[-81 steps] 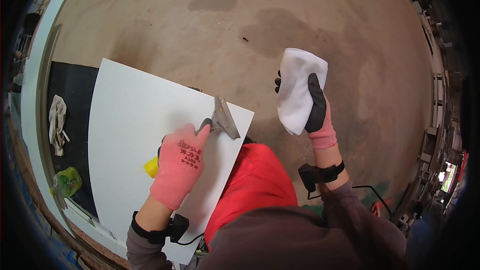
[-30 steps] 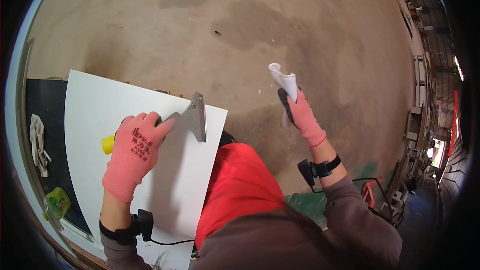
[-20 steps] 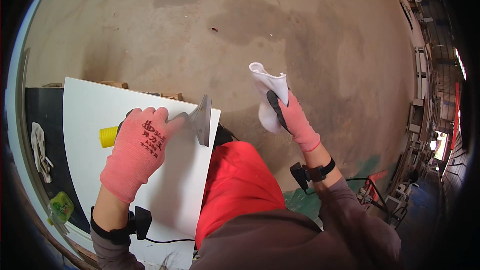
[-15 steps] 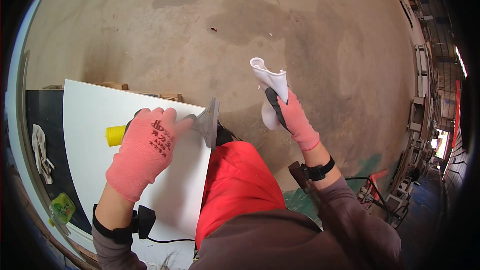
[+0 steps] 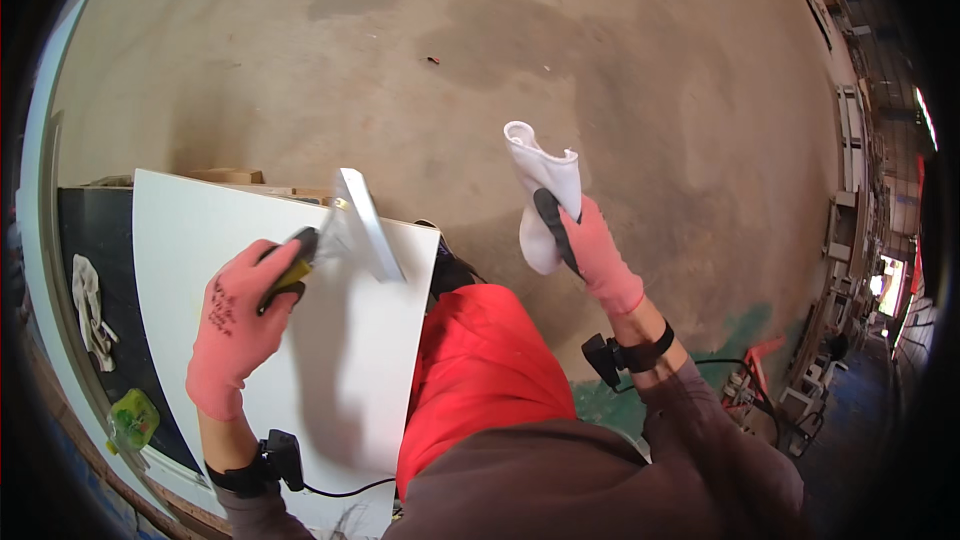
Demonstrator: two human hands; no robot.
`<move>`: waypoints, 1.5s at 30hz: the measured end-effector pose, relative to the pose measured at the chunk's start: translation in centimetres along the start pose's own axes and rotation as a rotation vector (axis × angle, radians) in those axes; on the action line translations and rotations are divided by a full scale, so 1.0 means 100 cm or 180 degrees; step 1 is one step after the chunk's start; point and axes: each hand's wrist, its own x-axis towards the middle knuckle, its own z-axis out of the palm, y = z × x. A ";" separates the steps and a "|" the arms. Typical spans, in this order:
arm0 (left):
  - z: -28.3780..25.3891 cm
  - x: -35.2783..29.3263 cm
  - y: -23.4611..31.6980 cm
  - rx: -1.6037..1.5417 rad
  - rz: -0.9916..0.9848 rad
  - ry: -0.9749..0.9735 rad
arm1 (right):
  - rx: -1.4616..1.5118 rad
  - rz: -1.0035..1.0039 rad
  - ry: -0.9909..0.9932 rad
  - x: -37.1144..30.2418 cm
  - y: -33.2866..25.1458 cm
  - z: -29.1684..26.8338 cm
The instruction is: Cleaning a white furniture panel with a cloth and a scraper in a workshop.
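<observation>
Over the white panel, my left hand, in a pink glove with dark fingertips, is closed round the yellow-and-black handle of a wide scraper. Its broad metal blade points away from the hand, near the panel's far right corner, and looks raised off the surface. Out over the floor on the right, my gloved right hand is closed on a white cloth. The cloth's folded upper end sticks up past the thumb, and a rounded part hangs beside the fingers.
A dark surface left of the panel bears a crumpled white cloth and a green-and-clear plastic bottle or pack. Wooden pieces show behind the panel's far edge. A red-handled frame stands at the right.
My left hand has drawn back to the left and turned, so the scraper's blade has swung left and tilted into clearer view. My right hand and its cloth have hardly moved.
</observation>
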 end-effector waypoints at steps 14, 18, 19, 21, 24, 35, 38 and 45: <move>0.026 -0.186 -0.083 -0.1304 -0.2376 0.2543 | -0.2652 -0.4326 -0.2742 0.003 -0.105 0.176; 0.039 -0.211 -0.079 -0.1559 -0.2693 0.2741 | -0.2806 -0.4646 -0.2909 0.027 -0.145 0.249; 0.041 -0.212 -0.078 -0.1576 -0.2715 0.2813 | -0.3003 -0.4676 -0.2944 0.033 -0.156 0.271; 0.046 -0.217 -0.079 -0.1339 -0.2639 0.2917 | -0.3135 -0.4937 -0.2749 0.043 -0.177 0.318; 0.046 -0.212 -0.078 -0.1424 -0.2617 0.2978 | -0.2933 -0.5066 -0.2110 0.068 -0.199 0.392; 0.021 -0.201 -0.087 -0.0883 -0.2379 0.2817 | -0.2903 -0.4839 -0.2368 0.066 -0.174 0.305; 0.003 -0.185 -0.093 -0.0976 -0.2485 0.2358 | -0.3213 -0.4060 -0.2933 0.023 -0.136 0.208; -0.009 -0.143 -0.102 0.0086 -0.2034 0.1611 | -0.3768 -0.3319 -0.2841 -0.030 -0.089 0.134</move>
